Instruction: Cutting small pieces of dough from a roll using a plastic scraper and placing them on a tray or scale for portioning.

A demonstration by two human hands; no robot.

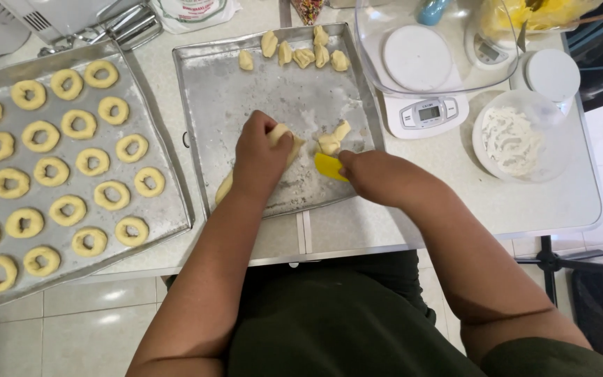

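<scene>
My left hand [259, 150] presses closed on a dough roll [226, 185] running diagonally across the floured tray [211, 91]. My right hand [371, 171] grips a yellow scraper [329, 166] beside it, blade pointing left.

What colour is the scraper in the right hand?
Yellow scraper, held in the right hand; head view.

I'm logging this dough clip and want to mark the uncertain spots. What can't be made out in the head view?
- Dough roll: its middle is hidden under the left hand.
- Yellow scraper: its rear part is covered by the right hand, so the fingers' grip is unclear.
- Tray of dough rings: cut off by the left edge.
- Scale display: too small to read.
- Items along the top edge: cropped and unidentifiable.
</scene>
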